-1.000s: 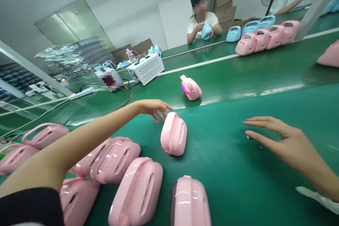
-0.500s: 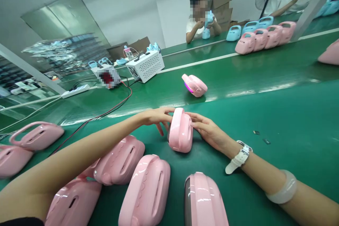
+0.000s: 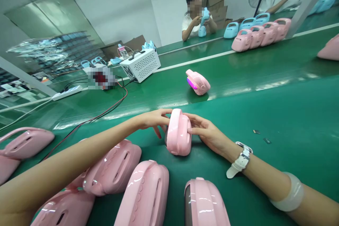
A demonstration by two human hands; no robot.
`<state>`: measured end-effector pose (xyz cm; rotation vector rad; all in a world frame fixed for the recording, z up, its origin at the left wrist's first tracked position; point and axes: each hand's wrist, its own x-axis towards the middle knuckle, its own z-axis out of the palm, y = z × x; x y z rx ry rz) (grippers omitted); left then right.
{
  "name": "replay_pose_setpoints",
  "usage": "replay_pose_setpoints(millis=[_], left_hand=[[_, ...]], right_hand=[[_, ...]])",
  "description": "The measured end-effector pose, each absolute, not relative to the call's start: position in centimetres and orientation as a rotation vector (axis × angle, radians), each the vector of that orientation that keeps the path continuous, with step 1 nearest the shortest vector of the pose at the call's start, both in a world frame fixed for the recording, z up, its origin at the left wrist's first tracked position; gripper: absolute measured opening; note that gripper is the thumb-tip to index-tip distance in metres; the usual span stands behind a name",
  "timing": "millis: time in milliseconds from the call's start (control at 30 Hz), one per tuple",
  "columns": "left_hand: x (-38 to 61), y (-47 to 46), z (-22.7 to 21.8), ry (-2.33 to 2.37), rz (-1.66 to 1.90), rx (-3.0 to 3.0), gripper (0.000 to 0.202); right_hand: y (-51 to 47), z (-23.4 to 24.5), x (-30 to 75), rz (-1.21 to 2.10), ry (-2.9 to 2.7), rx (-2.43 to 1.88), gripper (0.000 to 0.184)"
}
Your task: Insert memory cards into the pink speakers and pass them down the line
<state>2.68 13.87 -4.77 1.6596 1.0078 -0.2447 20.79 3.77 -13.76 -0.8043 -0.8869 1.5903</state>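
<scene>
A pink plastic shell (image 3: pixel 178 132) stands on edge on the green table mat (image 3: pixel 291 120) in front of me. My left hand (image 3: pixel 153 119) grips its left side with the fingers curled on the rim. My right hand (image 3: pixel 208 132), with a white watch on the wrist, presses against the shell's right side. Both hands hold this one shell between them. Several more pink shells (image 3: pixel 144 194) lie in a cluster near me, below my arms.
A pink unit with a purple glow (image 3: pixel 198 82) lies on the green conveyor belt (image 3: pixel 238 70). A white box (image 3: pixel 140 64) with red and black wires sits at the back left. Pink and blue units (image 3: pixel 261 30) line the far side, where two people sit. Two small dark bits (image 3: pixel 256 131) lie at right.
A second ago my right hand hovered open at the right and my left hand only touched the shell. My right hand has since come in, and both now hold the shell.
</scene>
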Motion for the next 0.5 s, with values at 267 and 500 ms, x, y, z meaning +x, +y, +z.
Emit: replay_pose_setpoints(millis=[267,500], left_hand=[[2.83,13.72,-4.56,1.036,-0.271,1.639,0.065],[2.56,13.5,-5.16,0.987,-0.216,1.632,0.067]], right_hand=[[4.01,-13.76,20.9,1.616,-0.894,-0.784,0.051],[4.04,-13.72,20.87,1.609,-0.882,-0.804,0.053]])
